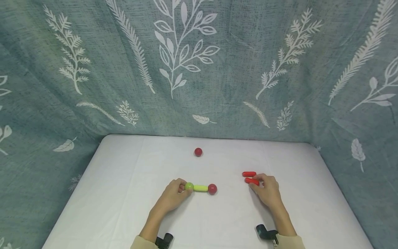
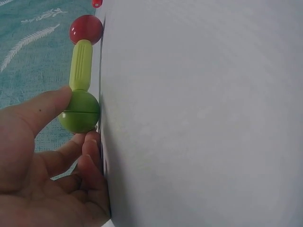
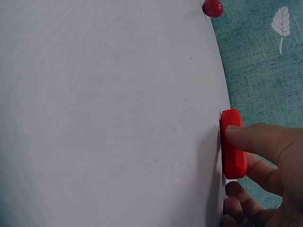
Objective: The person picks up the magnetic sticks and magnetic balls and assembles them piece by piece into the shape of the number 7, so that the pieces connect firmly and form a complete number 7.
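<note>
My left hand (image 1: 174, 195) pinches a green ball (image 1: 189, 186) between thumb and fingers. A yellow-green grooved rod (image 2: 81, 65) joins that ball to a glossy red ball (image 1: 212, 189), so the three form one dumbbell-like piece pointing right in the head view. On the other side, my right hand (image 1: 268, 190) has its thumb and fingers around a short red rod (image 3: 234, 144), gripping it close over the white table. A second red rod (image 1: 249, 174) lies just beyond it, roughly parallel. In the right wrist view the thumb covers part of the gripped rod.
Farther back on the white table (image 1: 149, 155) sits a loose red ball (image 1: 198, 152). A blue-green curtain (image 1: 230, 79) with white leaf prints hangs behind the table and along both sides. Dark wrist devices (image 1: 266, 232) are worn near both sleeves.
</note>
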`<state>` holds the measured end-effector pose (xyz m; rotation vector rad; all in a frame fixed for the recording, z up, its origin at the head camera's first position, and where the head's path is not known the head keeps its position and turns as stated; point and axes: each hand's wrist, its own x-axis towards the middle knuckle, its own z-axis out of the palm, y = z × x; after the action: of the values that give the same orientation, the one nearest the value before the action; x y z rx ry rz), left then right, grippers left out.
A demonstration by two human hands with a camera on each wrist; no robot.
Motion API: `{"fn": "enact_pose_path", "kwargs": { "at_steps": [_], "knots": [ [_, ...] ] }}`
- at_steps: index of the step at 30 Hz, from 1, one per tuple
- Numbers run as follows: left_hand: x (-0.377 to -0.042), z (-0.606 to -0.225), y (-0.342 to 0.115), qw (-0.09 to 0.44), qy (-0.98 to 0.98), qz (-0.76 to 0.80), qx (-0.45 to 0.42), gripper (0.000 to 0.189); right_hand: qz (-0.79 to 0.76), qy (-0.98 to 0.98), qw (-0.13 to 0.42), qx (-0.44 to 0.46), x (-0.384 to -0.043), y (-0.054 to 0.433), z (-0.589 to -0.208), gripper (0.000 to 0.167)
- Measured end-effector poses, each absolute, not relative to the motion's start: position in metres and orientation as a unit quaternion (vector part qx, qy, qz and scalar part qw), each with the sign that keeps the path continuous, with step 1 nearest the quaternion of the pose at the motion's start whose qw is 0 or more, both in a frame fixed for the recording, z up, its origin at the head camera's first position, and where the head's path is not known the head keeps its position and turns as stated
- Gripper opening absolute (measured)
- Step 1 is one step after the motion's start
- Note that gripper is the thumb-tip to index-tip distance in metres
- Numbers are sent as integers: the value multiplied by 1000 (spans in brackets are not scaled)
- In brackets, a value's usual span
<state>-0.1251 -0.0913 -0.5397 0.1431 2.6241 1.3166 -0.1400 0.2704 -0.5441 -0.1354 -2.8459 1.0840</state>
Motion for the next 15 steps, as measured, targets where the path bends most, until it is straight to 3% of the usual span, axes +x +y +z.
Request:
{"fn": "enact_pose_path", "kwargs": {
  "at_steps": [10, 15],
  "knots": [
    [-125, -540, -92, 100, 886, 449, 54, 43, 335, -940, 52, -40, -137, 269, -541, 30],
    [-125, -539, -93, 102, 887, 447, 54, 43, 352, -935, 23, -43, -131, 265, -534, 30]
  ]
}}
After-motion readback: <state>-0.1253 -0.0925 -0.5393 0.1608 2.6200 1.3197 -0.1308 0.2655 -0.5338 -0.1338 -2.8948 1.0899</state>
